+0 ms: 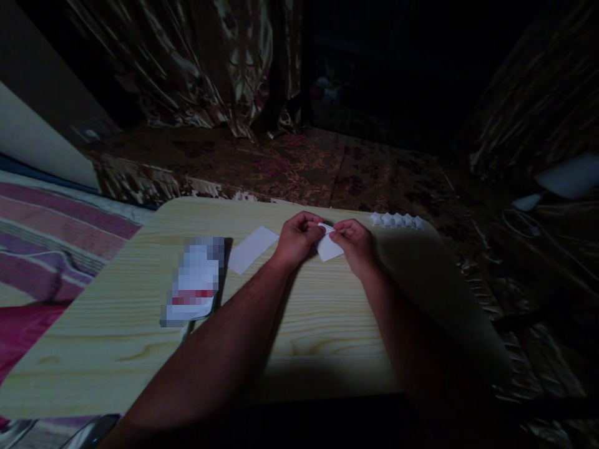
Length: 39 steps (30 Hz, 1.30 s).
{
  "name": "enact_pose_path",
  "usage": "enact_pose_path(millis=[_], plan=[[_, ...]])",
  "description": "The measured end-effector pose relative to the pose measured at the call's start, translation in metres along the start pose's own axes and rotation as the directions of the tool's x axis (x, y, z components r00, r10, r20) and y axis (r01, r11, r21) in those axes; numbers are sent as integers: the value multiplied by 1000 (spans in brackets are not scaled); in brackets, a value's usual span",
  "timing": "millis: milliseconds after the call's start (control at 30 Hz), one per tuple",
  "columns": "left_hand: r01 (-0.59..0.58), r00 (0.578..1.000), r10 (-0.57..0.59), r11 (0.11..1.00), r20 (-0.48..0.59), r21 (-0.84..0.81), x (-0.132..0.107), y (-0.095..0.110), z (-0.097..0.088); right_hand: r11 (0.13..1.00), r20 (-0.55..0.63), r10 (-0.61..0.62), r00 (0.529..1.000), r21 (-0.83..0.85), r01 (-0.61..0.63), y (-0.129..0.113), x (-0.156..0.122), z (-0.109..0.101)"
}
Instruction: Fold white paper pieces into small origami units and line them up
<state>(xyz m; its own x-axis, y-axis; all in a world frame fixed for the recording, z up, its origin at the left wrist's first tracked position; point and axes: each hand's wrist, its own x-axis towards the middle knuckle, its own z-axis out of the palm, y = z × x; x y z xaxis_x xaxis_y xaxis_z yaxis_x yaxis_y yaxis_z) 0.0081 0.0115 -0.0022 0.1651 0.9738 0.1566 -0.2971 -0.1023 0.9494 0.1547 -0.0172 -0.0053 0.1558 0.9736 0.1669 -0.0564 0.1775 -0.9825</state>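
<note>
Dim room, pale wooden table below me. I see my left hand and right hand both pinching a small white paper mid-table. A loose sheet lies just left, with folded white pieces beyond.

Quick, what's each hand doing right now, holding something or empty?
Left hand: closed, fingers pinching the small white paper.
Right hand: closed, pinching the same paper from the other side.
</note>
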Motion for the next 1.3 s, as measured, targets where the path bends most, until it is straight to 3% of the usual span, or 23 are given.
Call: enact_pose_path(millis=[167, 433, 1300], plan=[[0, 1000, 1, 1000, -31, 27, -2, 4, 3, 997, 22, 51, 998, 64, -53, -1, 1, 2], [-7, 997, 11, 998, -70, 65, -3, 5, 5, 998, -33, 66, 997, -8, -66, -1, 1, 4], [-31, 998, 40, 989, -58, 145, -5, 4, 5, 996, -55, 75, 996, -51, -78, 0, -1, 6]])
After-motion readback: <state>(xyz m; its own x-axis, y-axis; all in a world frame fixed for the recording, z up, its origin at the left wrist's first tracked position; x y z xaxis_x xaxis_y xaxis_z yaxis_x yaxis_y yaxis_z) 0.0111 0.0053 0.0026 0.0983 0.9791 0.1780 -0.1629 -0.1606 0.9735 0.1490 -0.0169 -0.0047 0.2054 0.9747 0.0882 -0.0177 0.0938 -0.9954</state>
